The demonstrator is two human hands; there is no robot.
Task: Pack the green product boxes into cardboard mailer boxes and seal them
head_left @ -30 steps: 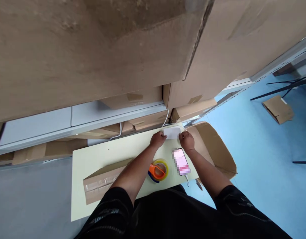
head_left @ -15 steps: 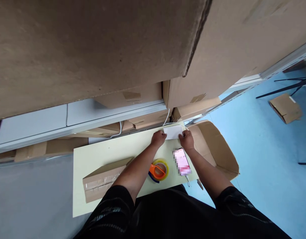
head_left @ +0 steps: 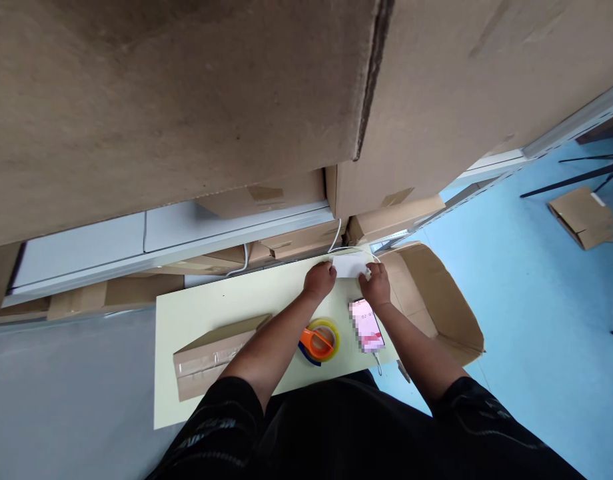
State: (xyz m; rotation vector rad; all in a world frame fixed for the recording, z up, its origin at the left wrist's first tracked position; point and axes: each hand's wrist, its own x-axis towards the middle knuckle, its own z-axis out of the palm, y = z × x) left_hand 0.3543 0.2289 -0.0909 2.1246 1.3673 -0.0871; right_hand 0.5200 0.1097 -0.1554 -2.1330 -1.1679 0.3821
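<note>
Stacked cardboard cartons (head_left: 186, 100) loom over the pale yellow surface (head_left: 211, 313) where I work. Both my hands are at its far edge: my left hand (head_left: 319, 281) pinches the left end of a small white box (head_left: 350, 265), and my right hand (head_left: 375, 285) grips its right end, fingers curled around it. A white cable (head_left: 336, 237) runs up from behind the box toward the shelf (head_left: 136, 243). Just below my right hand lies a phone (head_left: 367, 325) with its screen lit. Beside it, under my left forearm, sits a tape dispenser (head_left: 319, 340) with an orange handle. Further left, a flat taped cardboard box (head_left: 211, 357) rests on the surface. An open carton (head_left: 436, 300) stands at the right on the blue floor (head_left: 536, 320).
</note>
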